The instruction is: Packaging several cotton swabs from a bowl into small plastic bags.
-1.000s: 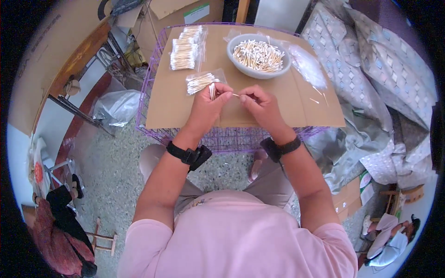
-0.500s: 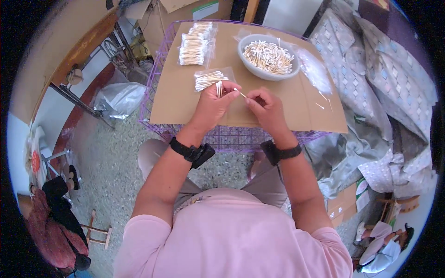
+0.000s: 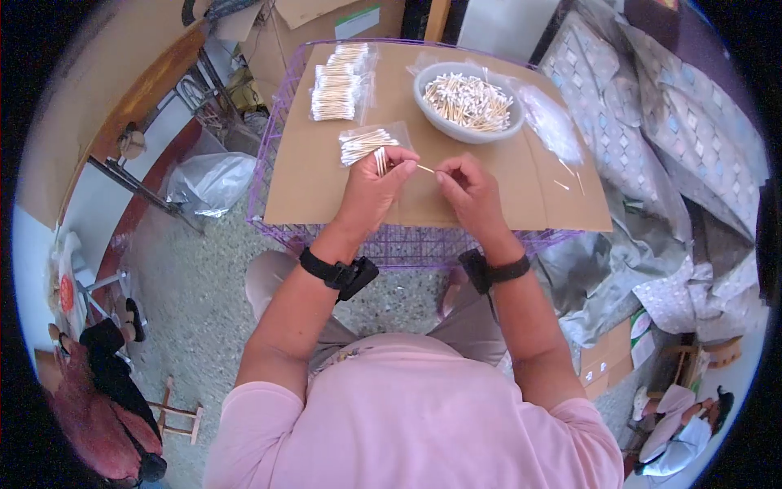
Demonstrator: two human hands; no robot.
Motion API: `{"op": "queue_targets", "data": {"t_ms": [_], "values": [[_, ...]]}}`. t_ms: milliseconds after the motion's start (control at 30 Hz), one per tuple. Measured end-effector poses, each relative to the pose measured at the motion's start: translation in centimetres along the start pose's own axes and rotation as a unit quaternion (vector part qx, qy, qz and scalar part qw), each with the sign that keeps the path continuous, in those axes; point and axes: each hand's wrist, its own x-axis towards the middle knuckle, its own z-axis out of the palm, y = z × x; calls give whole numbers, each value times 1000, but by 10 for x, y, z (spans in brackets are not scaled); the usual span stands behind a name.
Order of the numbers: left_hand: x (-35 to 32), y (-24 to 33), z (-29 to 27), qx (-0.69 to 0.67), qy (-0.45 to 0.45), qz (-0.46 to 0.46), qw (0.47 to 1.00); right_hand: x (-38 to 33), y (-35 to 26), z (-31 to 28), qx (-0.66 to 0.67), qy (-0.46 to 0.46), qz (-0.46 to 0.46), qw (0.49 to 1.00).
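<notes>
At frame centre, the left hand (image 3: 371, 189) grips a small upright bundle of cotton swabs (image 3: 380, 160) while the right hand (image 3: 466, 186) pinches a single swab (image 3: 424, 169) toward it. Light, thin and probably easily bent, the swabs seem best held mid-stem.

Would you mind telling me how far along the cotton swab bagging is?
Done: a stack of filled bags lies on the cardboard, with one more bag nearer. In hand: the left hand holds a small bundle while the right hand adds a swab. Left: the grey bowl remains full of swabs.
</notes>
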Motion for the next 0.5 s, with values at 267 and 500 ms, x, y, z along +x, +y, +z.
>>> {"op": "queue_targets", "data": {"t_ms": [267, 500], "values": [[7, -5, 8, 160, 0, 56, 985, -1, 3, -5, 160, 26, 47, 986], [3, 3, 23, 365, -49, 35, 929, -2, 7, -12, 245, -5, 72, 967]]}}
